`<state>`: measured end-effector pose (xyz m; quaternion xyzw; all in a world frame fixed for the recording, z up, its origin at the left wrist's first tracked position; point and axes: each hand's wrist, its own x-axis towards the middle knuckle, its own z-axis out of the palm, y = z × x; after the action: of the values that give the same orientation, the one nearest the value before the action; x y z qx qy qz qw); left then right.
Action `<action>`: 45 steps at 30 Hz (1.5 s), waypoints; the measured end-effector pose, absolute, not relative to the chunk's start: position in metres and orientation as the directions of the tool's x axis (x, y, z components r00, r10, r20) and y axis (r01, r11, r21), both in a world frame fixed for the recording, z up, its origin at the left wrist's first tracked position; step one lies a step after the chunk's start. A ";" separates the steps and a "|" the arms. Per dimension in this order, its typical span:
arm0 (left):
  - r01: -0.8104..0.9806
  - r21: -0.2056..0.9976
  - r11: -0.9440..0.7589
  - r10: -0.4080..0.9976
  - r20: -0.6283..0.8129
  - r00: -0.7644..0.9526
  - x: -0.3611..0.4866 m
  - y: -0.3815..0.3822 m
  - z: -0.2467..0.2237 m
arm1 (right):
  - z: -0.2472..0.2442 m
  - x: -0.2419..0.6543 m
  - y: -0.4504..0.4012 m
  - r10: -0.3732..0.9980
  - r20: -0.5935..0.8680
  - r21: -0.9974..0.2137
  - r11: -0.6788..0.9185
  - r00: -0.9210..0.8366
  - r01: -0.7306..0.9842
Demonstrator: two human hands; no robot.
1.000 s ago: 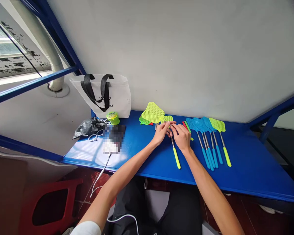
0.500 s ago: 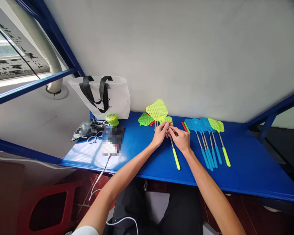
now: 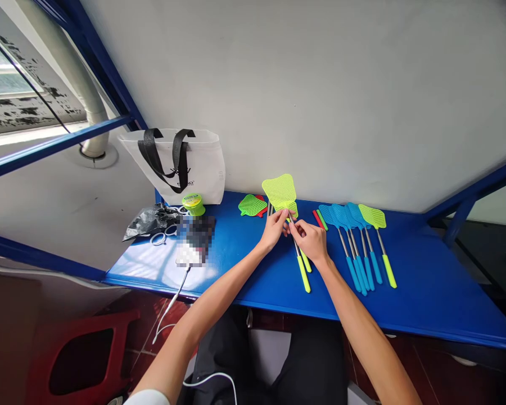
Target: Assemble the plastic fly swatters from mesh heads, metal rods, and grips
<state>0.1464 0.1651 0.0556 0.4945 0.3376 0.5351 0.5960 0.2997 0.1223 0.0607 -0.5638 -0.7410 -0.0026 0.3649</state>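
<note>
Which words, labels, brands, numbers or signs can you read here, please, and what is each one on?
No text reads in full.
White bag: black lettering, partly hidden by a black handle; too unclear to quote.
Bag's right side: faint mark, unreadable.
Green tub: print on its lid, too small.

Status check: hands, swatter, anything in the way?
Left hand and right hand pinching held yellow-green swatter, head toward wall. Second yellow-green swatter on table, close underneath, partly hidden. Blue swatters apart, to the right.
</note>
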 end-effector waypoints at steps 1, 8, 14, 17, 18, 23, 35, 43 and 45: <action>-0.290 0.955 -0.064 0.971 0.126 0.201 0.147 0.165 0.055 | 0.061 0.300 0.123 0.836 0.540 -0.407 0.361 -0.098 0.839; 0.096 0.969 -0.226 0.971 0.215 0.108 0.137 0.168 0.049 | 0.062 0.310 0.128 0.901 0.432 -0.370 0.214 -0.037 0.904; 0.611 0.651 -0.450 0.893 0.318 0.319 0.135 0.161 0.044 | 0.061 0.322 0.131 0.969 0.247 -0.260 0.052 0.014 0.964; 0.669 0.529 -0.522 0.853 0.340 0.397 0.139 0.158 0.041 | 0.058 0.320 0.130 0.980 0.198 -0.221 0.054 -0.009 0.974; 0.687 0.497 -0.530 0.847 0.340 0.408 0.139 0.158 0.041 | 0.057 0.318 0.130 0.983 0.184 -0.210 0.057 -0.018 0.976; 0.773 0.392 -0.499 0.862 0.320 0.394 0.137 0.158 0.042 | 0.054 0.302 0.127 0.989 0.150 -0.203 0.047 -0.016 0.978; 0.828 0.392 -0.400 0.888 0.391 0.244 0.121 0.172 0.047 | 0.059 0.294 0.125 0.992 0.124 -0.171 0.018 0.003 0.985; 0.891 0.295 -0.346 0.860 0.478 0.176 0.108 0.191 0.031 | 0.068 0.303 0.125 0.996 0.073 -0.149 0.060 -0.050 0.987; 0.881 0.261 -0.394 0.848 0.474 0.239 0.110 0.191 0.030 | 0.068 0.304 0.126 0.996 0.071 -0.169 0.065 -0.054 0.983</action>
<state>0.1097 0.1907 0.0303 0.7864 0.5497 0.2802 -0.0301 0.3038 0.1261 0.0675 -0.6827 -0.7249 0.0372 0.0842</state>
